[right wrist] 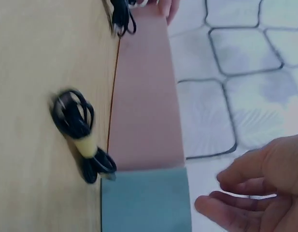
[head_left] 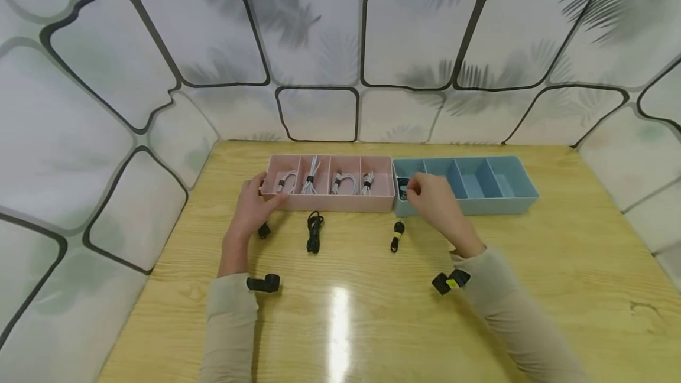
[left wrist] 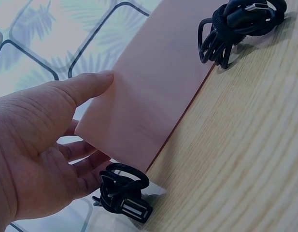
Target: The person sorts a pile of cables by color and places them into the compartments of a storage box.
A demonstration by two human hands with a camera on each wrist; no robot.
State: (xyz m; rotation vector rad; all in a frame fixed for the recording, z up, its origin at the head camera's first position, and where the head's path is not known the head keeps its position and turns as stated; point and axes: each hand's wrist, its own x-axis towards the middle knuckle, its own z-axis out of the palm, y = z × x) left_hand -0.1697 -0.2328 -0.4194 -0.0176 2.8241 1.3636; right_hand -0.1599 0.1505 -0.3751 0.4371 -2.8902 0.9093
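My left hand (head_left: 252, 208) holds the left end of a pink divided storage box (head_left: 340, 203), thumb on its front wall and fingers round the end. Each pink compartment has a bundled white cable, such as this white cable (head_left: 311, 177). My right hand (head_left: 437, 201) hovers at the leftmost compartment of a blue divided box (head_left: 492, 205). In the right wrist view its thumb and fingers are slightly apart with nothing between them. A coiled black cable (head_left: 402, 188) lies in that compartment, partly hidden by the hand.
In front of the boxes lie a black cable bundle (head_left: 314, 233), a black cable with a yellow tie (head_left: 396, 236) and, near my left hand, a black USB cable (left wrist: 124, 193). A patterned curtain (head_left: 319, 34) stands behind the wooden table (head_left: 340, 336).
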